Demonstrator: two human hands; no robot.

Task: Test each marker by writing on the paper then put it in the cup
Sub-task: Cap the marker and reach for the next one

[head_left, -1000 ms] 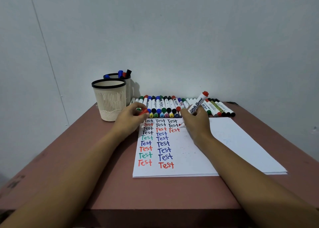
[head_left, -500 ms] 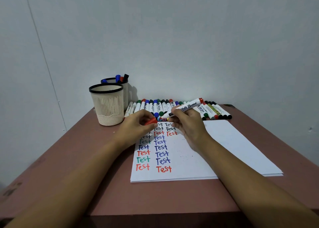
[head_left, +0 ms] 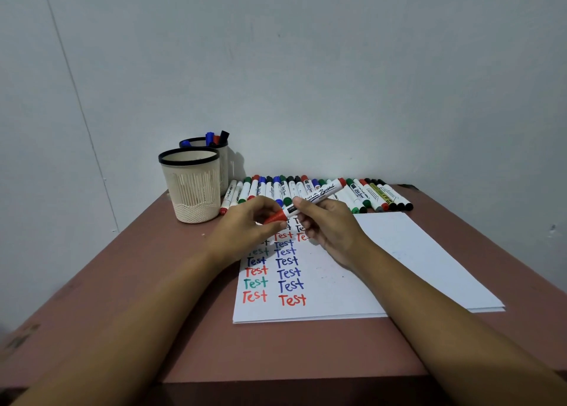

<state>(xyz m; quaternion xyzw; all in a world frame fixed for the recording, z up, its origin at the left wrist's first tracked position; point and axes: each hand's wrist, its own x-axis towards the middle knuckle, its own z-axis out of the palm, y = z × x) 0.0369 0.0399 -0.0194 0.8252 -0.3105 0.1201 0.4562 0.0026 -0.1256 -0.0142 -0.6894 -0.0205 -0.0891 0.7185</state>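
Status: right hand has thumb and fingers clamped round the white-barrelled red whiteboard marker. It's held mid-barrel, nose pointing left and down, in the air over the top of the white paper sheet. Left hand pinches the red plastic cap between thumb and fingertips. The cap mouth is right at the marker's nose; I can't tell if it's seated or only touching.

My read: capping step, then drop it in a cup. The rear cream cup already has markers poking out. The front cream mesh cup with a black rim shows nothing above its rim and sits partly in front of the rear one.

Risks:
- Cap goes on crooked or isn't pushed home → it comes off in the cup, and the tip dries out or inks its neighbours.
- Tip misses the cap mouth → red on my fingers, then on the paper.
- Both hands sit low over the coloured "Test" rows. If any ink is wet, a dragged palm smears it.
- Reaching past the front cup to the rear one → my forearm clips it. It looks light and could tip on the reddish-brown table.
- The row of capped markers along the back lies loose, side by side → one knock and they roll.
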